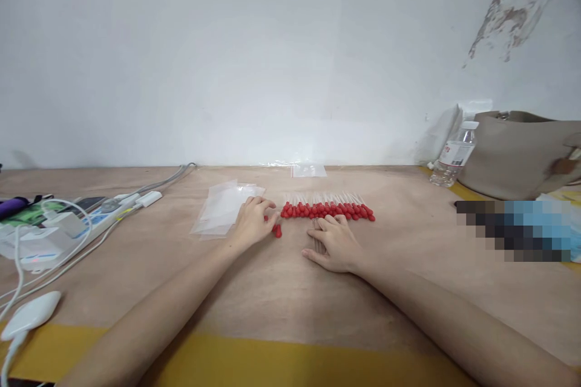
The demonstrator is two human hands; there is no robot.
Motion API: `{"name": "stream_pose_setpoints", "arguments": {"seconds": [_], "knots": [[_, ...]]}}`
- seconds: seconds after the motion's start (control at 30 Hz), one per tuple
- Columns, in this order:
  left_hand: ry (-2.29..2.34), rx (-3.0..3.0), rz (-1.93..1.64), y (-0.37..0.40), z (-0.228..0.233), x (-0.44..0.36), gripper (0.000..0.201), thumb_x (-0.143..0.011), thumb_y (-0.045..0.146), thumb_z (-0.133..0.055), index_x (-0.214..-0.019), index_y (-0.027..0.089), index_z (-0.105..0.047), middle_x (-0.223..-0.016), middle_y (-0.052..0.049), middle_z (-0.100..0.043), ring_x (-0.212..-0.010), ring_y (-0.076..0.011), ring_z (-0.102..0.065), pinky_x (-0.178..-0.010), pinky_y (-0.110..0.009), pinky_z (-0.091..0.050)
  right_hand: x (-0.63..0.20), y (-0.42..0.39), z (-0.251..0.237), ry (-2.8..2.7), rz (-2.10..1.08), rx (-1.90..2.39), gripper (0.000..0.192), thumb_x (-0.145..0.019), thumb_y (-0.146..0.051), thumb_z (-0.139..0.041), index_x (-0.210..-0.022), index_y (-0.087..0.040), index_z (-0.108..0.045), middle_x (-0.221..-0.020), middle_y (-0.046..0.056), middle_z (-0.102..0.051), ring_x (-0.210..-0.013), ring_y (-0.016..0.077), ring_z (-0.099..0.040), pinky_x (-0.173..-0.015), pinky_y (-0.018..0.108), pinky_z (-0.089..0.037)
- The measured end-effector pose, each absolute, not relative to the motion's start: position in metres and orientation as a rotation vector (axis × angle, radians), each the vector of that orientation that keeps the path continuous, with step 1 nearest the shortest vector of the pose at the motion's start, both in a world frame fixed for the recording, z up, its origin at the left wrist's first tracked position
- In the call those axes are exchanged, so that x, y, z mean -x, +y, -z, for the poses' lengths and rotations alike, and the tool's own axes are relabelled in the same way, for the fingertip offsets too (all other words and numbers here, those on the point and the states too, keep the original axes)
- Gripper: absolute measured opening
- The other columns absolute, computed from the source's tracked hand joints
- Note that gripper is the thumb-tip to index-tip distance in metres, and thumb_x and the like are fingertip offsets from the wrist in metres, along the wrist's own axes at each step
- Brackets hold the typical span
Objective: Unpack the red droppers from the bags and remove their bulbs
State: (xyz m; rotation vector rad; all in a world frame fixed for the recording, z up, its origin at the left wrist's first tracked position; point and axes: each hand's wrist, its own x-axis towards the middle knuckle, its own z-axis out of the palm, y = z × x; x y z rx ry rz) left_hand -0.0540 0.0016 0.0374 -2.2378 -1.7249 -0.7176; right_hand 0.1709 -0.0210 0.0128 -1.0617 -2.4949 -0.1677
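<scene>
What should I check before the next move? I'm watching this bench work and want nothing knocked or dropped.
1. Left hand has hold of the few red-bulbed clear droppers pulled from the row: cannot tell, fingers hide the grip.
2. Right hand flat on the brown table, holding nothing: ok.
3. Long row of red-bulbed droppers lies in line: ok.
4. Stack of clear plastic bags beside the left hand: ok.
5. Clear water bottle away from both hands: ok.

Two hands, one water bottle, one handbag, one row of droppers
</scene>
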Motion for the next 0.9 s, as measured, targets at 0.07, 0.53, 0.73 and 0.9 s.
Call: {"name": "stream_pose_setpoints", "arguments": {"seconds": [0.07,0.53,0.73,0.9], "knots": [[-1.821,2.277,0.682,0.011,-0.037,0.046,0.029,-0.077,0.044,-0.047,-0.088,0.021,-0.062,-0.092,-0.005,-0.061,-0.092,-0.0231,-0.051,-0.08,-0.034,-0.04,-0.173,-0.021,-0.012,-2.496,0.137,1.061,0.041,-0.078,-0.055,-0.044,-0.09,-0.02,-0.062,-0.085,0.005,-0.052,-0.082,0.0179,-0.041,-0.075,0.034,-0.023],[-2.102,2.108,0.596,0.043,-0.04,0.027,0.029,-0.078,0.038,-0.044,-0.067,0.017,-0.06,-0.083,-0.011,-0.062,-0.087,-0.0261,-0.055,-0.071,-0.034,-0.04,-0.178,-0.018,-0.001,-2.392,0.049,0.967,0.034,-0.08,-0.046,-0.048,-0.099,-0.022,-0.062,-0.084,0.005,-0.051,-0.081,0.0174,-0.043,-0.074,0.034,-0.028],[-1.667,2.288,0.853,-0.001,-0.032,0.041,0.021,-0.085,0.034,-0.04,-0.078,0.018,-0.051,-0.079,-0.004,-0.058,-0.08,-0.0191,-0.052,-0.074,-0.032,-0.039,-0.177,-0.009,0.009,-2.049,0.078,0.909,0.028,-0.082,-0.036,-0.046,-0.102,-0.02,-0.058,-0.096,0.008,-0.05,-0.09,0.0198,-0.047,-0.077,0.035,-0.035],[-1.262,2.521,0.92,-0.021,-0.011,0.046,0.016,-0.085,0.032,-0.045,-0.077,0.018,-0.048,-0.074,-0.003,-0.054,-0.072,-0.0165,-0.05,-0.068,-0.03,-0.039,-0.182,-0.008,0.006,-1.984,0.217,0.9,0.049,-0.076,-0.046,-0.053,-0.118,-0.02,-0.048,-0.116,0.012,-0.047,-0.107,0.0247,-0.042,-0.088,0.039,-0.032]]}}
